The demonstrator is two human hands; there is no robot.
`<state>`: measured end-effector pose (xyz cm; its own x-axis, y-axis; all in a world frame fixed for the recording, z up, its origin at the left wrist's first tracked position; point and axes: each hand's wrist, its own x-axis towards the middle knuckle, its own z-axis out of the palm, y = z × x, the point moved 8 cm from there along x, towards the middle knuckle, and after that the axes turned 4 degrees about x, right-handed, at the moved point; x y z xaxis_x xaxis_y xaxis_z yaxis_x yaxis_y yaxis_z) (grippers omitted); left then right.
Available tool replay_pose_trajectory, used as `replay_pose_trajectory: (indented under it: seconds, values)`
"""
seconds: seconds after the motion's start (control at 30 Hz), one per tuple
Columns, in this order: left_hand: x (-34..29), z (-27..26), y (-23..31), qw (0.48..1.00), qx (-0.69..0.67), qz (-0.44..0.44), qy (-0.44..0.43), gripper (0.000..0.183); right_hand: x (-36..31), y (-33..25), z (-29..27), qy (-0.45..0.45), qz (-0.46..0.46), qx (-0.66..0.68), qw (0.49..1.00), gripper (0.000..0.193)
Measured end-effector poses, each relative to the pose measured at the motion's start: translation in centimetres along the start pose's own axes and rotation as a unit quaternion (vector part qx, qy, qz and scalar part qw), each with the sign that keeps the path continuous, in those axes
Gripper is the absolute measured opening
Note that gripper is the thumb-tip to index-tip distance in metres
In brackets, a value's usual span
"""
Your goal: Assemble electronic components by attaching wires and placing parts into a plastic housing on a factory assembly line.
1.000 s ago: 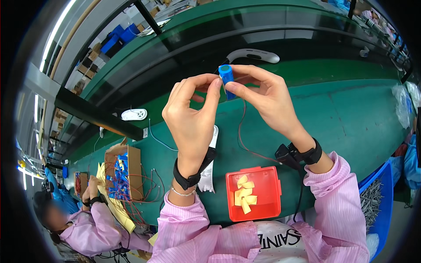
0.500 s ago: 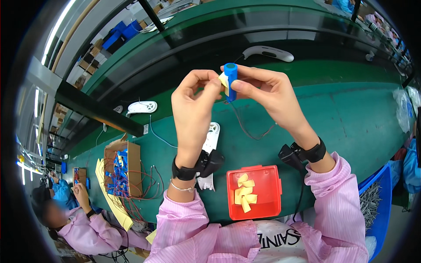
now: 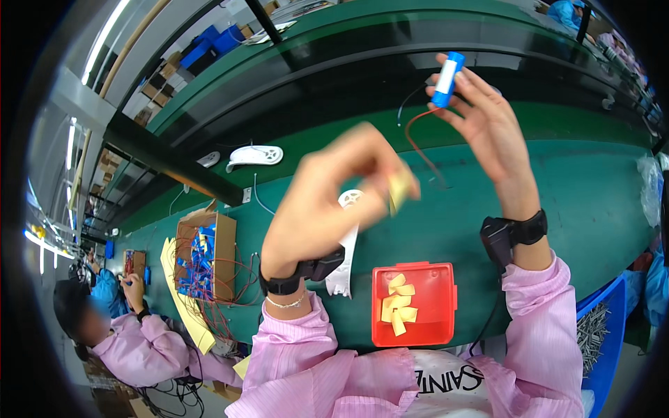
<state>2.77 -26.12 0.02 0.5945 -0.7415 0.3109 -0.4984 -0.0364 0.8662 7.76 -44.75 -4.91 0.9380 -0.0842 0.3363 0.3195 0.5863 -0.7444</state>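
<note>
Raised at the upper right, my right hand (image 3: 488, 115) grips a blue cylindrical battery (image 3: 454, 64) between thumb and fingers. A white strip (image 3: 445, 78) runs along the battery's side, and red and dark wires (image 3: 412, 136) hang from its lower end. My left hand (image 3: 341, 188), smeared by motion, is lower and apart from the battery. Its fingers pinch a small pale-yellow piece (image 3: 398, 191). Below it stands a red plastic box (image 3: 435, 327) with several similar yellow pieces (image 3: 397, 303) inside. A white plastic housing (image 3: 343, 268) lies partly hidden behind my left hand and wrist.
At left, a cardboard box (image 3: 224, 258) holds several blue batteries with tangled red wires beside yellow sheets (image 3: 182, 306). Another white housing (image 3: 254, 157) lies farther back, near a dark metal post (image 3: 174, 157). A blue bin (image 3: 613, 327) of metal parts is at right. A co-worker (image 3: 139, 348) sits at left.
My hands have moved apart. The right hand carried the battery up and right; the left came down and right with the yellow piece, off the battery. The white strip now shows.
</note>
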Motion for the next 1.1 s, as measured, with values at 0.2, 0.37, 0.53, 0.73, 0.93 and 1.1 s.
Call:
replay_pose_trajectory:
  seconds: [0.2, 0.37, 0.53, 0.73, 0.93, 1.1]
  values:
    - [-3.6, 6.4, -4.1, 0.878, 0.265, -0.124, -0.38, 0.022, 0.4, -0.7, -1.3, 0.026, 0.008, -0.058, 0.998, 0.042]
    - [-0.5, -2.6, -8.7, 0.931, 0.275, -0.178, -0.16, 0.017, 0.1, -0.9, -1.7, 0.026, 0.017, -0.081, 0.996, 0.041]
    - [-2.8, -23.6, -22.7, 0.655, 0.681, -0.327, 0.027, 0.033, -0.3, -0.7, 1.1, -0.015, 0.041, -0.072, 0.996, 0.04]
    - [-2.4, -22.5, -27.9, 0.735, 0.602, -0.306, -0.065, 0.029, -0.6, -1.1, 0.7, -0.005, 0.05, -0.062, 0.997, 0.039]
    - [0.0, -20.8, -20.6, 0.864, 0.428, -0.156, 0.216, 0.034, -0.7, -1.0, 1.1, 0.006, 0.045, -0.08, 0.996, 0.038]
    - [3.1, -14.4, -15.7, 0.919, 0.133, -0.11, 0.355, 0.031, -2.1, 0.6, 4.1, -0.058, 0.043, -0.118, 0.99, 0.044]
